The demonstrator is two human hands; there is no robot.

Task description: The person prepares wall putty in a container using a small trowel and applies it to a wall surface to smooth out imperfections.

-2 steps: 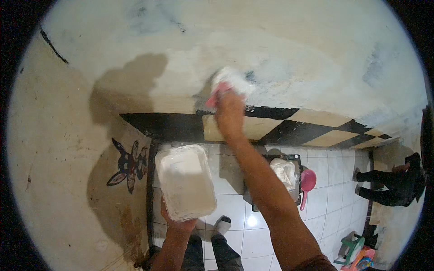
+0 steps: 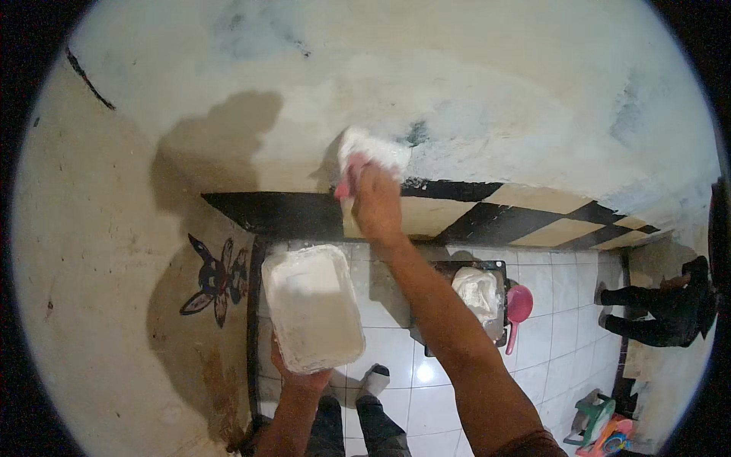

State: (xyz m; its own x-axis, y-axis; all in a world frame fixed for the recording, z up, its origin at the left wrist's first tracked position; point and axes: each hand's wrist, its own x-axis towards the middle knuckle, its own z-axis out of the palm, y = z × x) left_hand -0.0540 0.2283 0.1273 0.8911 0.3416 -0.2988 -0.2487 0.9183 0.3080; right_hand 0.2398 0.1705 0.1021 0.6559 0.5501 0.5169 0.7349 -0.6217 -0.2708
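Right hand (image 2: 378, 202) gripping a pink-and-white wad (image 2: 373, 150), cloth or sponge, cannot tell which; fingers closed on its pink part, a little blurred. Wad lies against the stained, pale wall (image 2: 502, 107), its lower end at the black-and-cream checkered band (image 2: 438, 215), just left of a dark smudge (image 2: 417, 133). Left hand (image 2: 301, 373) gripping the near end of a white tub (image 2: 358, 335), held below the band; fingers mostly hidden under it. Pale, smooth stuff inside the tub, half in shadow. On the white tiled floor (image 2: 388, 293), partly behind the right forearm, a black tray (image 2: 499, 266) bearing a crumpled whitish lump (image 2: 477, 293); pink dipper (image 2: 520, 303) just beside it. Dark flower shape (image 2: 215, 278) on the left-hand wall. Far right, another person (image 2: 655, 305) in dark clothes, well apart; near the lower right corner, a green stool-like thing (image 2: 592, 420) next to something orange.
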